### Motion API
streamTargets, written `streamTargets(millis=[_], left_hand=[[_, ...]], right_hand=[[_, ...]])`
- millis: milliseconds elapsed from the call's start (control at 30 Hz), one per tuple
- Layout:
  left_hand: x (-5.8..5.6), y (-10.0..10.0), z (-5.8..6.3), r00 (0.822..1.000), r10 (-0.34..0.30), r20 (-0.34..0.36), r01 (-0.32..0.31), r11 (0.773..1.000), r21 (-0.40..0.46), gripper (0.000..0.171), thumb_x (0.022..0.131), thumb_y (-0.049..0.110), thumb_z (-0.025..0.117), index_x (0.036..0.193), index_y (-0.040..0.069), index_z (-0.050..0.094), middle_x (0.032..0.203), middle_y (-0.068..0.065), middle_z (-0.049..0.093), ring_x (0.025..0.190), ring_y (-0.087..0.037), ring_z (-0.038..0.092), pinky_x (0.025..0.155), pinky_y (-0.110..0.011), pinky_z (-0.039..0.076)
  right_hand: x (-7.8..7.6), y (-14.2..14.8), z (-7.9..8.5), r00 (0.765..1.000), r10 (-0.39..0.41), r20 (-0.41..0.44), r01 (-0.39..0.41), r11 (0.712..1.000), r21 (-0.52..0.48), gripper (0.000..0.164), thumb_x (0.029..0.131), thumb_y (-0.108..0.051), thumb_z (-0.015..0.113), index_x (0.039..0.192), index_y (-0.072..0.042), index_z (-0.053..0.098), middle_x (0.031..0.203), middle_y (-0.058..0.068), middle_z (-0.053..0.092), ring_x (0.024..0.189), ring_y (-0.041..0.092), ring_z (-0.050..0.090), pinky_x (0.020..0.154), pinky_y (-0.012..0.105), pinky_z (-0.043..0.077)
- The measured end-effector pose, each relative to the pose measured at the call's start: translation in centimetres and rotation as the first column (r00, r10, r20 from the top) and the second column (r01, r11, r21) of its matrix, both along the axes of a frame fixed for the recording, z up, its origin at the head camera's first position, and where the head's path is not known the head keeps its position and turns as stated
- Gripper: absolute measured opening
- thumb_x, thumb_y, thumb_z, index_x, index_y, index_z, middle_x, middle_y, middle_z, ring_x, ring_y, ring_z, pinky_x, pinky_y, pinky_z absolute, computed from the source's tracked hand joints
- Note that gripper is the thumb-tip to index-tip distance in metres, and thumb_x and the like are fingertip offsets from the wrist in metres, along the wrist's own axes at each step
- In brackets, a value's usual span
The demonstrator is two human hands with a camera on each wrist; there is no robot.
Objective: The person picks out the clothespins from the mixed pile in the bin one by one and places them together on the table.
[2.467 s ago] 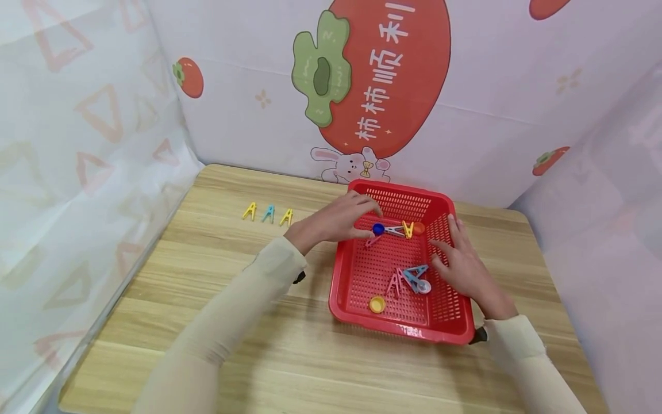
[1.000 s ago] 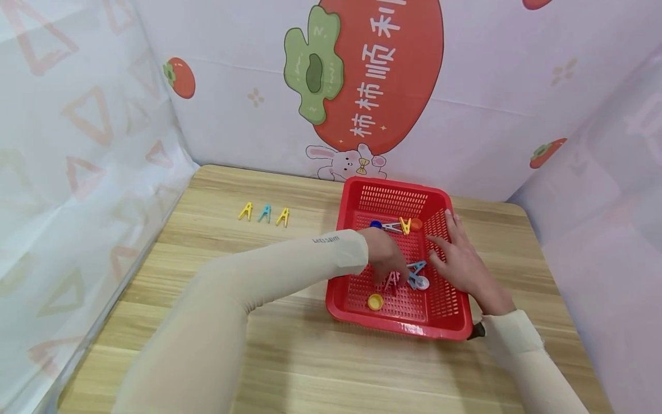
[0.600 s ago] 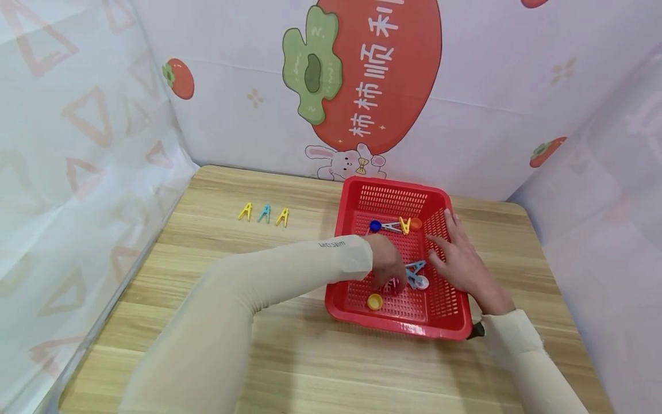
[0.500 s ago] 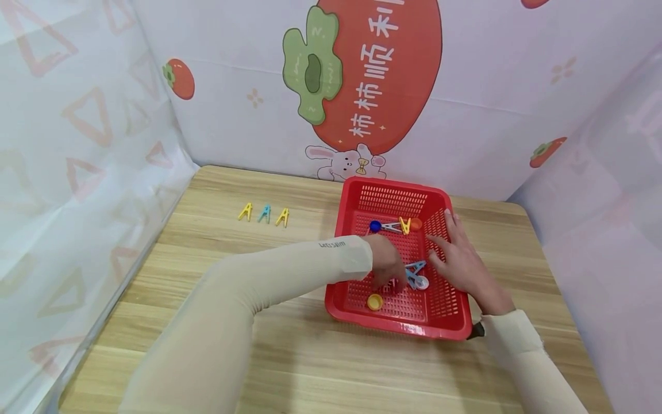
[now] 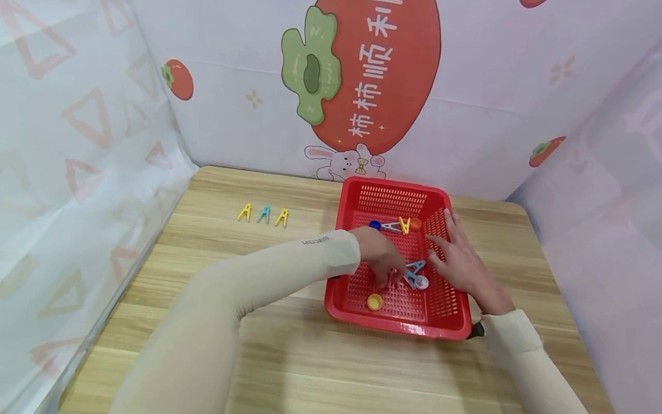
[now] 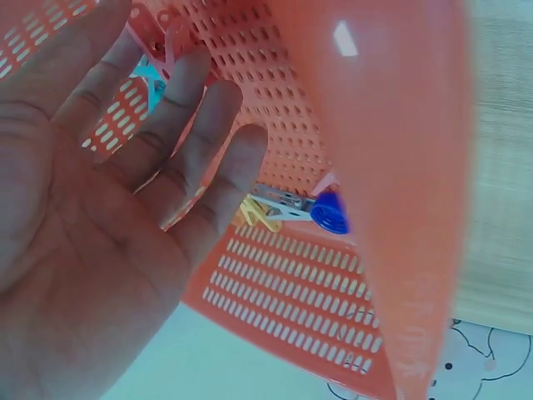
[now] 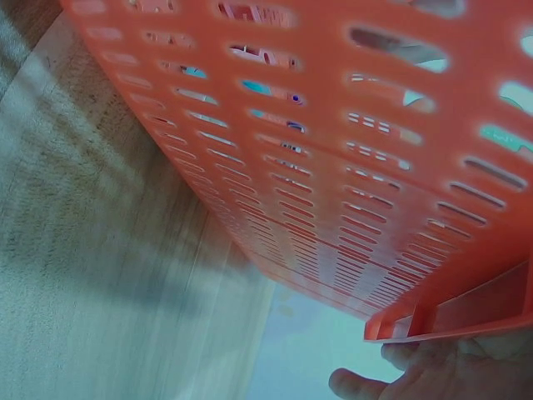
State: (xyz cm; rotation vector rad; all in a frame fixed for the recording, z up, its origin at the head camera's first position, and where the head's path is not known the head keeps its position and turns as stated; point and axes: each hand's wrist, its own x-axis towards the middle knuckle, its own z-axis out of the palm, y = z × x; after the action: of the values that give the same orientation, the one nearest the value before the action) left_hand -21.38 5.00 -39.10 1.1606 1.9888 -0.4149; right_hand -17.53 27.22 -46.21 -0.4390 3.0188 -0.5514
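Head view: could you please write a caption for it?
Left hand gripping a pink plastic clothespin inside a red perforated plastic basket; right hand on its rim.

Table (image 5: 310, 374): pale tan, streaked wood grain. Toward its far left corner: two yellow pegs (image 5: 247, 209) and one turquoise peg (image 5: 266, 211). Nearer the far right corner: a red basket (image 5: 398, 329), latticed with slots, containing a pink peg (image 6: 158, 37), light-blue pegs (image 5: 411, 278), a blue cap (image 5: 374, 225), an orange cap (image 5: 416, 223) and a yellow cap (image 5: 374, 302). Sleeves (image 5: 207, 310): cream, dark lettering on the left. Beyond the far edge: white backdrop (image 5: 227, 121), red persimmon motif (image 5: 408, 86), green calyx.
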Motion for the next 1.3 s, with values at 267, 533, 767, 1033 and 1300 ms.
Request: streamTargets(millis=[267, 533, 767, 1033, 1300], left_hand=[[-0.2, -1.7, 0.5, 0.999, 0.046, 0.006, -0.046, 0.991, 0.126, 0.024, 0.11, 0.035, 0.065, 0.133, 0.028, 0.064, 0.123, 0.01, 0.069, 0.109, -0.01, 0.062, 0.096, -0.027, 0.053], [0.0, -4.4, 1.0, 0.997, 0.06, -0.054, -0.039, 0.944, 0.328, 0.025, 0.111, 0.039, 0.064, 0.133, 0.027, 0.065, 0.12, 0.009, 0.068, 0.11, -0.013, 0.058, 0.097, -0.031, 0.052], [0.4, -7.8, 1.3, 0.984, 0.151, -0.096, -0.091, 0.885, 0.457, 0.024, 0.109, 0.043, 0.065, 0.13, 0.032, 0.064, 0.123, 0.004, 0.065, 0.119, -0.018, 0.051, 0.099, -0.033, 0.049], [2.0, -11.7, 1.5, 0.958, 0.263, -0.113, -0.164, 0.829, 0.534, 0.027, 0.108, 0.042, 0.067, 0.134, 0.035, 0.064, 0.134, 0.001, 0.063, 0.125, -0.018, 0.05, 0.104, -0.037, 0.052], [2.8, -15.5, 1.0, 0.923, 0.383, -0.032, -0.283, 0.735, 0.615, 0.024, 0.108, 0.037, 0.067, 0.131, 0.032, 0.063, 0.129, 0.0, 0.063, 0.125, -0.018, 0.05, 0.097, -0.035, 0.056]], right_hand=[[0.1, -0.2, 0.2, 1.0, -0.001, 0.004, 0.001, 1.0, -0.004, 0.054, 0.102, -0.02, 0.066, 0.149, 0.006, 0.061, 0.183, 0.022, -0.005, 0.168, 0.049, -0.006, 0.121, 0.082, 0.021], [0.0, -0.2, 0.1, 1.0, -0.006, 0.015, 0.006, 1.0, -0.006, 0.053, 0.103, -0.018, 0.064, 0.15, 0.006, 0.06, 0.183, 0.021, -0.007, 0.168, 0.049, -0.008, 0.122, 0.082, 0.02], [-0.1, -0.2, 0.0, 1.0, -0.012, 0.017, 0.012, 1.0, -0.003, 0.054, 0.102, -0.018, 0.065, 0.15, 0.006, 0.06, 0.183, 0.02, -0.007, 0.168, 0.049, -0.007, 0.121, 0.082, 0.02], [-0.2, -0.5, 0.1, 1.0, -0.014, 0.024, 0.013, 1.0, 0.009, 0.053, 0.102, -0.017, 0.063, 0.15, 0.007, 0.059, 0.183, 0.022, -0.007, 0.168, 0.05, -0.006, 0.121, 0.082, 0.02], [-0.1, -0.6, 0.1, 0.999, -0.024, 0.036, 0.023, 1.0, 0.019, 0.053, 0.103, -0.018, 0.064, 0.15, 0.006, 0.06, 0.183, 0.019, -0.009, 0.168, 0.049, -0.007, 0.12, 0.082, 0.023]])
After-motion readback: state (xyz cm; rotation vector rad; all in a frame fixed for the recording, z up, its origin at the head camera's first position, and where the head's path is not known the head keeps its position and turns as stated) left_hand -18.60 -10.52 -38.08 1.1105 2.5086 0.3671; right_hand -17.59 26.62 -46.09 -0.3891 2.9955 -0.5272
